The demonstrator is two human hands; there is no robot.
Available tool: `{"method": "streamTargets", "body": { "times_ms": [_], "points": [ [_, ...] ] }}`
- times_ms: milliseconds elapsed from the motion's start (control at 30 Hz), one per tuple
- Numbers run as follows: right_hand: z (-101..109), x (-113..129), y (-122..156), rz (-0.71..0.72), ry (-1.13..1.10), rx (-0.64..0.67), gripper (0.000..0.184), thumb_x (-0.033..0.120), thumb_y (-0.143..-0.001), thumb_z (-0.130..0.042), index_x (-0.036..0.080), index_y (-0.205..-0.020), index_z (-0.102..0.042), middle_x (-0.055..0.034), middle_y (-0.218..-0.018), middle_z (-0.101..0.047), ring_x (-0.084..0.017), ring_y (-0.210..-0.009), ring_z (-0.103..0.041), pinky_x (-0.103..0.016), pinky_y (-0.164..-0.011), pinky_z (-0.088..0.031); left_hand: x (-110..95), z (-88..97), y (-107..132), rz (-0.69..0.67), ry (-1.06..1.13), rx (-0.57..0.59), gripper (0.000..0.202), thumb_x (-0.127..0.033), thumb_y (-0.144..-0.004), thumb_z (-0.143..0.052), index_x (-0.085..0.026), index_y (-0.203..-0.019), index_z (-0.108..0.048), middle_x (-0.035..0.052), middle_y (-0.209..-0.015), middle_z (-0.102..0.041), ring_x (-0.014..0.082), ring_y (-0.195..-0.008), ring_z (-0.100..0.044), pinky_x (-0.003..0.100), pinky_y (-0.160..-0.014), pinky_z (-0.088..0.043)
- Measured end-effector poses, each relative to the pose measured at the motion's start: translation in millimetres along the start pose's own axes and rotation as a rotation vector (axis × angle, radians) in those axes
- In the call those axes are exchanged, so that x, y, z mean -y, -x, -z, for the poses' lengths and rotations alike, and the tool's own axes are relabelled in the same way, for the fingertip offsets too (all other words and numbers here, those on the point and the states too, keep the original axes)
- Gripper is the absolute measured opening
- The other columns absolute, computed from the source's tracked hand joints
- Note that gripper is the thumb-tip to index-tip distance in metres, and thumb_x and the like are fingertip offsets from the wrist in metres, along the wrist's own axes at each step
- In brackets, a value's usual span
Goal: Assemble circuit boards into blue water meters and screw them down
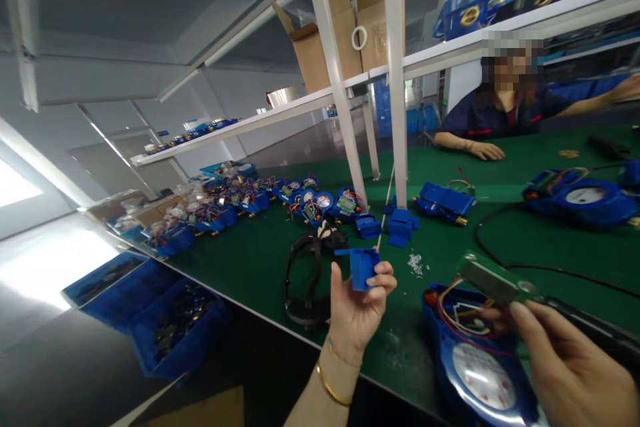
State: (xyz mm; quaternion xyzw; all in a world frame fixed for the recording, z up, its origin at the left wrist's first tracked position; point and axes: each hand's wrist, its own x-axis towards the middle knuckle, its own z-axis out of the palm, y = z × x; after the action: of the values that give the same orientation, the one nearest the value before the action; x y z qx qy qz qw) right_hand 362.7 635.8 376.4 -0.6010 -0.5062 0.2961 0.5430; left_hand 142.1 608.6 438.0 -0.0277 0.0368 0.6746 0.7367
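Blue plastic, moulded as a small open-sided cover piece, sits pinched between the thumb and fingertips of the left hand, raised above the green bench mat, probably so its inside can be looked over. The right hand grips a green circuit board by its edge, tilted, its red and yellow wires running down into the blue water meter lying dial-up just beneath. Behind, more blue meters crowd the mat near a white shelf post. Across the bench, a co-worker's hand rests flat.
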Motion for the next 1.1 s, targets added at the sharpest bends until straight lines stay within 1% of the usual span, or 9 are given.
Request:
{"method": "streamTargets", "body": {
  "times_ms": [67, 167, 300, 400, 500, 733, 833, 933, 1100],
  "points": [
    [0.7, 19.0, -3.5, -0.108, -0.104, 0.034, 0.054, 0.069, -0.067, -0.066, 0.021, -0.091, -0.073, -0.0052, -0.086, -0.075, -0.024, -0.079, -0.071, -0.027, -0.068, -0.059, -0.4, 7.1, 1.5, -0.006, -0.037, -0.043, 0.041, -0.033, -0.089, -0.062, -0.011, -0.12, -0.047, 0.0081, -0.091, -0.045, 0.0078, -0.065, -0.048, 0.007, -0.043, -0.039],
    [-0.9, 29.5, -10.6, -0.247, -0.31, 0.115, 0.059, 0.068, -0.058, -0.076, 0.02, -0.091, -0.074, -0.0039, -0.085, -0.075, -0.02, -0.078, -0.071, -0.021, -0.071, -0.059, -2.9, 13.2, 2.6, 0.032, -0.072, -0.07, 0.036, -0.022, -0.083, -0.062, -0.014, -0.114, -0.046, 0.0075, -0.091, -0.046, 0.0072, -0.065, -0.049, 0.005, -0.043, -0.038],
    [-5.6, 28.4, -19.8, -0.442, -0.592, 0.197, 0.061, 0.059, -0.042, -0.091, 0.019, -0.084, -0.072, -0.0043, -0.08, -0.075, -0.017, -0.069, -0.07, -0.019, -0.066, -0.06, -6.3, 13.0, 1.2, 0.099, -0.117, -0.102, 0.04, -0.037, -0.083, -0.062, -0.014, -0.114, -0.049, 0.0112, -0.096, -0.053, 0.0108, -0.07, -0.053, 0.008, -0.04, -0.037],
    [-7.5, 31.2, -22.2, -0.504, -0.662, 0.212, 0.063, 0.054, -0.034, -0.096, 0.017, -0.079, -0.07, -0.0065, -0.076, -0.075, -0.016, -0.064, -0.07, -0.017, -0.061, -0.06, -6.1, 11.8, -3.0, 0.16, -0.152, -0.102, 0.055, -0.049, -0.083, -0.058, -0.008, -0.118, -0.053, 0.0146, -0.101, -0.059, 0.0166, -0.081, -0.059, 0.017, -0.053, -0.047],
    [-8.3, 36.1, -21.0, -0.503, -0.653, 0.207, 0.062, 0.052, -0.034, -0.096, 0.017, -0.078, -0.071, -0.0068, -0.075, -0.075, -0.015, -0.063, -0.07, -0.016, -0.061, -0.059, -3.0, 12.1, -9.4, 0.184, -0.244, -0.13, 0.062, -0.054, -0.086, -0.053, -0.001, -0.117, -0.058, 0.0165, -0.099, -0.064, 0.0212, -0.089, -0.063, 0.025, -0.067, -0.052],
    [-9.8, 39.2, -15.7, -0.405, -0.591, 0.235, 0.057, 0.056, -0.043, -0.092, 0.016, -0.078, -0.071, -0.009, -0.072, -0.074, -0.019, -0.061, -0.07, -0.021, -0.058, -0.06, 12.8, 2.2, -23.9, 0.145, -0.469, -0.138, 0.062, -0.055, -0.099, -0.04, 0.0, -0.113, -0.065, 0.022, -0.109, -0.07, 0.023, -0.094, -0.07, 0.025, -0.074, -0.055],
    [-11.3, 35.5, -14.6, -0.372, -0.582, 0.252, 0.055, 0.056, -0.048, -0.09, 0.017, -0.081, -0.071, -0.0083, -0.073, -0.074, -0.02, -0.061, -0.07, -0.024, -0.062, -0.061, 22.2, -0.4, -30.6, 0.059, -0.563, -0.178, 0.054, -0.049, -0.103, -0.039, -0.003, -0.109, -0.067, 0.0211, -0.11, -0.072, 0.0249, -0.095, -0.072, 0.03, -0.08, -0.058],
    [-12.6, 31.9, -14.6, -0.352, -0.575, 0.292, 0.056, 0.056, -0.054, -0.089, 0.018, -0.091, -0.07, -0.0062, -0.074, -0.074, -0.019, -0.066, -0.071, -0.022, -0.066, -0.06, 31.4, 4.1, -36.3, -0.043, -0.649, -0.17, 0.044, -0.043, -0.102, -0.047, -0.006, -0.101, -0.071, 0.0173, -0.102, -0.075, 0.0229, -0.087, -0.072, 0.037, -0.082, -0.06],
    [-12.0, 37.0, -17.0, -0.223, -0.481, 0.37, 0.056, 0.062, -0.064, -0.082, 0.018, -0.097, -0.066, -0.006, -0.075, -0.074, -0.019, -0.068, -0.071, -0.022, -0.063, -0.057, 40.1, 11.3, -39.9, -0.082, -0.833, -0.036, 0.047, -0.053, -0.089, -0.067, -0.007, -0.093, -0.074, 0.016, -0.098, -0.076, 0.0265, -0.09, -0.071, 0.047, -0.088, -0.059]
  ]
}}
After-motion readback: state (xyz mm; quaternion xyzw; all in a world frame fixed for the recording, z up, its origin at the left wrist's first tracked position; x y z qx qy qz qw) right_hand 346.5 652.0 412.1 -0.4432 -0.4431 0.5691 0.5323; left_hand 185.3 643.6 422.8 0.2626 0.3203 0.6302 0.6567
